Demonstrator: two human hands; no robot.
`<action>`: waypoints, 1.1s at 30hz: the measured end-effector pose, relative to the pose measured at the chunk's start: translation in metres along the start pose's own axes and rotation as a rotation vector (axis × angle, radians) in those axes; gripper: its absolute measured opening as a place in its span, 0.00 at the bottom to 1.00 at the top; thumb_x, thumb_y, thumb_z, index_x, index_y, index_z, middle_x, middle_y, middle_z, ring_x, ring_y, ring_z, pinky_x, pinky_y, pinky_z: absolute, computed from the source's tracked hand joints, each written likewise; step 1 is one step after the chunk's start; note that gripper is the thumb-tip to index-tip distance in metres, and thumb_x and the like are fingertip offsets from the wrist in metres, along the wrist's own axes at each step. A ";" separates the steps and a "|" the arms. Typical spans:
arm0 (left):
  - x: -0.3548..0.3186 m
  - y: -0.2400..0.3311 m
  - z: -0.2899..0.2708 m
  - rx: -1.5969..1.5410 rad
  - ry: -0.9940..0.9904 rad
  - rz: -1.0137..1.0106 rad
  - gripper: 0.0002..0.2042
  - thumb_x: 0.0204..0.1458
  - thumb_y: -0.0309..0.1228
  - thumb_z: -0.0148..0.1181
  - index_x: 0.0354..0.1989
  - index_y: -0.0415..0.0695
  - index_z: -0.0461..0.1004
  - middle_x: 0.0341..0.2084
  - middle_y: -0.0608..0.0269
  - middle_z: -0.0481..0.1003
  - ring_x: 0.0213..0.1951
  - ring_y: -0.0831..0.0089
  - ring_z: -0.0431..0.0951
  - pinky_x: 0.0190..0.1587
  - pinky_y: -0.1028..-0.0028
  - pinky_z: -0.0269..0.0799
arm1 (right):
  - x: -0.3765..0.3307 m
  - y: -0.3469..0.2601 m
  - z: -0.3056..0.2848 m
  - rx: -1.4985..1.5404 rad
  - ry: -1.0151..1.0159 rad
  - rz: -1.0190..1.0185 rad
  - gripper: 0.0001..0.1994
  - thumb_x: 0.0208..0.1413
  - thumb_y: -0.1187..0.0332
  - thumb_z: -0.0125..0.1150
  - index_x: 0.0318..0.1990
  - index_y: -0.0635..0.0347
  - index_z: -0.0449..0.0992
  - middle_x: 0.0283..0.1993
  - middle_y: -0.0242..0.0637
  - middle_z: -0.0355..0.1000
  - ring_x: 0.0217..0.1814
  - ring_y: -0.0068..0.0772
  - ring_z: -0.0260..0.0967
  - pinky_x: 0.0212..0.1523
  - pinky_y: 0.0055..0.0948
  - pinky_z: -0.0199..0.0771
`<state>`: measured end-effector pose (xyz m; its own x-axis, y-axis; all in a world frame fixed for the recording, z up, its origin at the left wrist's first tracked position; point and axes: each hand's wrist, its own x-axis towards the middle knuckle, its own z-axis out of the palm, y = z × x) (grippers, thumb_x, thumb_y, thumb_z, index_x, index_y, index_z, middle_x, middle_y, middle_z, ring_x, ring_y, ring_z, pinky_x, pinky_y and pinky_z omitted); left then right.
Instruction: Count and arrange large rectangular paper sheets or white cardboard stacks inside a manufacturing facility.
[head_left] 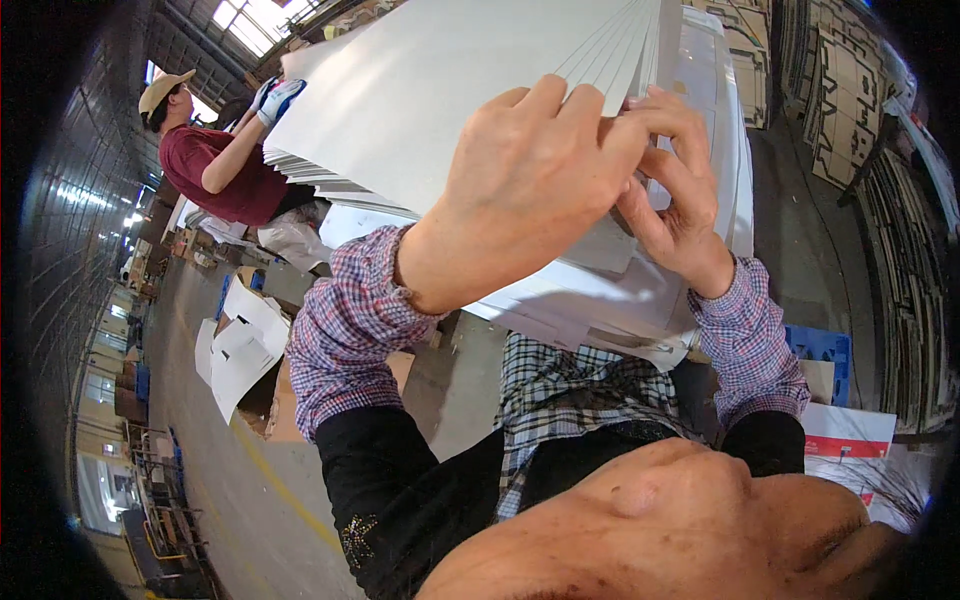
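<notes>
A thick stack of large white paperboard sheets (400, 110) slants up in front of me, with the sheets fanned apart near its right edge. My left hand (530, 190) lies over the near right corner, its fingers curled closed on the sheets. Just right of it, my right hand (680, 185) is bent round the same corner, thumb and fingers pinched at the sheet edges. The fingertips of both hands meet there and partly hide what they grip. Beneath is a lower pile of white die-cut sheets (610, 300).
At the far left a co-worker in a maroon shirt (222, 165) rests gloved hands (280, 98) on the stack's edge. Cut white board pieces (245, 345) lie on the floor at left. Wooden die boards (845, 110) stand at right, near a blue pallet (822, 350).
</notes>
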<state>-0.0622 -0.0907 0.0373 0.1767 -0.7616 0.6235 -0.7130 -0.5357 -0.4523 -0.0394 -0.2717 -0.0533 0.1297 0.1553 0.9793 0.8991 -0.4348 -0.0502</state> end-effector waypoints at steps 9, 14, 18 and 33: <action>-0.006 -0.006 -0.018 -0.096 -0.163 -0.007 0.06 0.48 0.24 0.65 0.30 0.41 0.72 0.27 0.62 0.68 0.32 0.61 0.73 0.32 0.65 0.70 | -0.009 0.005 -0.007 0.233 0.000 0.171 0.11 0.56 0.71 0.66 0.46 0.61 0.81 0.52 0.42 0.75 0.61 0.46 0.68 0.71 0.54 0.57; -0.004 -0.006 -0.022 -0.186 -0.156 -0.041 0.08 0.48 0.26 0.67 0.30 0.41 0.73 0.27 0.61 0.70 0.33 0.59 0.74 0.34 0.63 0.71 | -0.008 0.000 -0.003 0.289 0.006 0.246 0.12 0.58 0.68 0.66 0.48 0.59 0.80 0.52 0.40 0.74 0.64 0.44 0.66 0.74 0.52 0.53; -0.002 -0.006 -0.023 -0.163 -0.148 -0.027 0.07 0.49 0.26 0.67 0.32 0.41 0.74 0.27 0.61 0.70 0.32 0.60 0.74 0.33 0.63 0.72 | -0.007 -0.001 -0.004 0.218 -0.010 0.217 0.15 0.59 0.67 0.66 0.52 0.60 0.78 0.55 0.43 0.72 0.64 0.45 0.65 0.74 0.52 0.54; 0.002 -0.009 -0.020 0.017 -0.079 -0.013 0.06 0.51 0.25 0.65 0.33 0.42 0.73 0.23 0.61 0.69 0.30 0.61 0.75 0.30 0.64 0.72 | -0.008 0.001 -0.004 0.093 0.027 0.087 0.15 0.55 0.67 0.69 0.48 0.63 0.79 0.53 0.45 0.72 0.58 0.47 0.68 0.70 0.56 0.58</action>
<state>-0.0694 -0.0801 0.0551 0.2396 -0.7804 0.5776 -0.6989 -0.5516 -0.4553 -0.0414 -0.2763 -0.0605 0.1989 0.0963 0.9753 0.9200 -0.3613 -0.1520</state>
